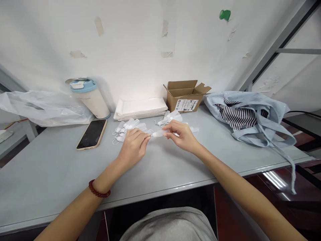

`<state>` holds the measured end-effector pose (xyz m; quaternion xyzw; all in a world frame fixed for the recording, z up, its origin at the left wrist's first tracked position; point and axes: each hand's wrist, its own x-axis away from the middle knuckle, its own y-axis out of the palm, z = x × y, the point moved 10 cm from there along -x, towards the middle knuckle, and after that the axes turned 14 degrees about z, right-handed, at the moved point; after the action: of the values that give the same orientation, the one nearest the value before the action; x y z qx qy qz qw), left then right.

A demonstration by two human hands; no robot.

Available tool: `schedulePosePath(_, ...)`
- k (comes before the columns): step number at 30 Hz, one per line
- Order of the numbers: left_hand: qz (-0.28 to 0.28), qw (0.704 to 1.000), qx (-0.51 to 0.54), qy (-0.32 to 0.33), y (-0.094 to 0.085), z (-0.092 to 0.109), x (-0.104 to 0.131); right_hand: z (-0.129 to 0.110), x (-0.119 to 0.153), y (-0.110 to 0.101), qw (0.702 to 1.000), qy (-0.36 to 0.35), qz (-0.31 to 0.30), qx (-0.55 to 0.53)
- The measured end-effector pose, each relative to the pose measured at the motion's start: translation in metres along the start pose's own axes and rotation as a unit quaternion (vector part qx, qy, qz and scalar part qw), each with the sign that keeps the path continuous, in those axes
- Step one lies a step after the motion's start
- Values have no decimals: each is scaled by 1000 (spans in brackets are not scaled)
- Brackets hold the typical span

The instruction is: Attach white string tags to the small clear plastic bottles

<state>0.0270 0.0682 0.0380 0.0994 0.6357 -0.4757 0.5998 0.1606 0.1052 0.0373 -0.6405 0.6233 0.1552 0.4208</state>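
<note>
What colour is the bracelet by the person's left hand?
The bracelet is dark red; the head view shows it best.

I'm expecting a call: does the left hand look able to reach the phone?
Probably yes: the phone lies uncovered, left of the left hand, though that hand seems occupied with a small white piece.

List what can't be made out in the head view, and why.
All in the head view:
White piece: right end, covered by the right hand.
Box: inner floor, hidden by its front wall.
Label: text, too small.
Blue bag: any contents, hidden by its cloth.
Plastic bag: left end, cut off by the left edge.
</note>
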Motion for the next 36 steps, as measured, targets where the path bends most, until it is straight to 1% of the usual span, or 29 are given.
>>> schedulePosePath(8, -1, 1000, 7, 7, 0, 3, 1, 0, 0, 1, 1000, 6, -12, -20)
schedulePosePath(12, -15, 1000, 5, 4, 2, 5, 1, 3, -1, 1, 999, 21, -14, -36)
schedulePosePath(16, -43, 999, -13, -24, 8, -3, 4, 9, -5, -4, 994, 69, -3, -88)
schedulePosePath(19, -33, 998, -19, -47, 5, -12, 4, 13, -7, -9, 988, 104, 12, -117)
schedulePosePath(21, -21, 998, -11, -49, 2, -13, 3, 14, -8, -11, 985, 115, 17, -126)
schedulePosePath(28, 4, 1000, 14, -19, -2, 2, -2, 15, -5, -7, 983, 135, 2, -121)
schedulePosePath(36, 17, 999, 21, 20, -4, 12, -1, 16, -1, -1, 984, 125, -18, -124)
